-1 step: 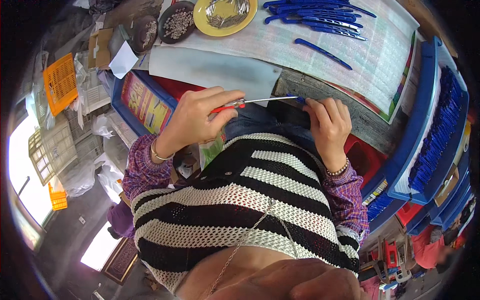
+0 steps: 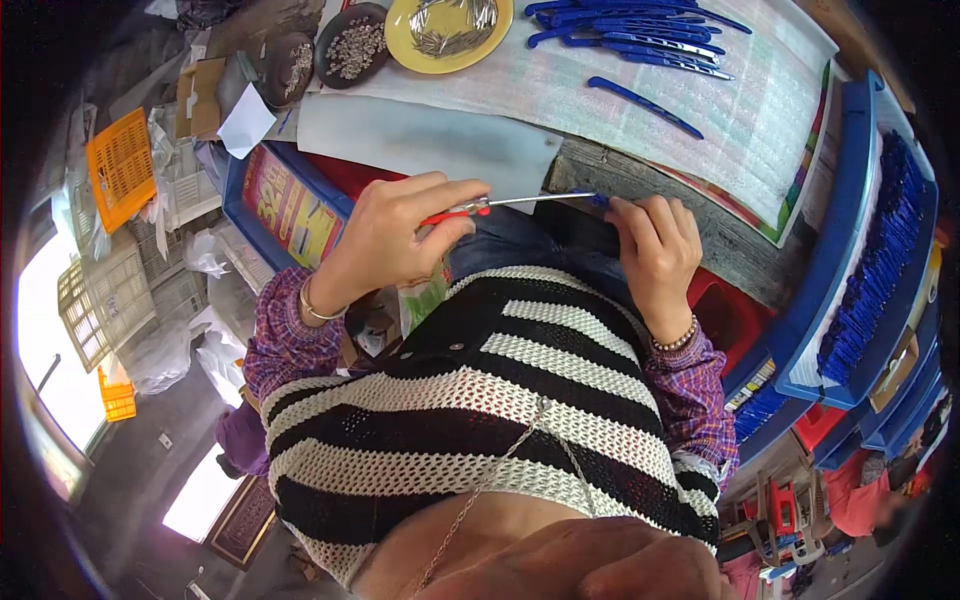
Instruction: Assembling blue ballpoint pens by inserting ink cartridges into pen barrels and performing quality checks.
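Screwdriver (image 2: 500,203) with a red handle and a thin metal shaft lies nearly level in front of the person's chest, just below the near edge of the workbench (image 2: 640,180). Its long axis runs left to right: handle at the left, tip at the right. The left hand (image 2: 400,240) is wrapped around the red handle, fingers curled over it and thumb beneath, a firm closed hold. The shaft's tip meets a small blue piece (image 2: 598,200) pinched at the fingertips of the right hand (image 2: 650,250), which is closed on it; how much of the piece is hidden in the fingers cannot be told. So the tool points from the left hand straight toward the right, both hands close together. Farther back on the bench lie long blue plastic strips (image 2: 640,40), a yellow dish (image 2: 450,35) of metal pins and a dark bowl (image 2: 350,45) of small parts.
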The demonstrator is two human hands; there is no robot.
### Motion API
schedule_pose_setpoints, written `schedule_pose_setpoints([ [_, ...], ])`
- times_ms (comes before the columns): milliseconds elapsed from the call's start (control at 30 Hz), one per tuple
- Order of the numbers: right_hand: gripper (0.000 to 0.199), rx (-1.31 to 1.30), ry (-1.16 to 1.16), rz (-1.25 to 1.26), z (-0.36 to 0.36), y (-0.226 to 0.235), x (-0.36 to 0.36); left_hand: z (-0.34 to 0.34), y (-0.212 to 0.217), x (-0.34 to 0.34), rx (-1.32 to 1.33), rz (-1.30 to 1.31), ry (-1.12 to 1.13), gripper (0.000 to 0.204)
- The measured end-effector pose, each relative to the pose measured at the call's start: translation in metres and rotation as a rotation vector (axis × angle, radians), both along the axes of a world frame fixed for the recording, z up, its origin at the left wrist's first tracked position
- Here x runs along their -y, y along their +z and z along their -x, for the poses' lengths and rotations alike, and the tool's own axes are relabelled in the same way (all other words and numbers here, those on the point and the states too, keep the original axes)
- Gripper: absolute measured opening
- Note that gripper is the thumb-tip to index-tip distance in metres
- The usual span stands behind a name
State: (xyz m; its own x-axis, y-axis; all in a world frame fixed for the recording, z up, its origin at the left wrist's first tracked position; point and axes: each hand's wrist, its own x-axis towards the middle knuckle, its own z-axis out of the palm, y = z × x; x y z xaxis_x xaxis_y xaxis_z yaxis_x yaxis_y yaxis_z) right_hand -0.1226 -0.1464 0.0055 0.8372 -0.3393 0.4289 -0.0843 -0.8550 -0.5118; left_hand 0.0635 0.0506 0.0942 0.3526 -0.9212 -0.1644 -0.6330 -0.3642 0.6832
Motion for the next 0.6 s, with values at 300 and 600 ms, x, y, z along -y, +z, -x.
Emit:
schedule_pose_setpoints([
  [300, 0.017, -0.031, 0.011, -0.080, -0.002, 0.002, 0.001, -0.011, 0.013, 0.021, 0.127, -0.067, -0.128, 0.029],
  [600, 0.014, -0.037, -0.004, -0.132, -0.003, 0.002, 0.003, -0.022, 0.023, 0.038, 0.199, -0.117, -0.250, 0.034],
])
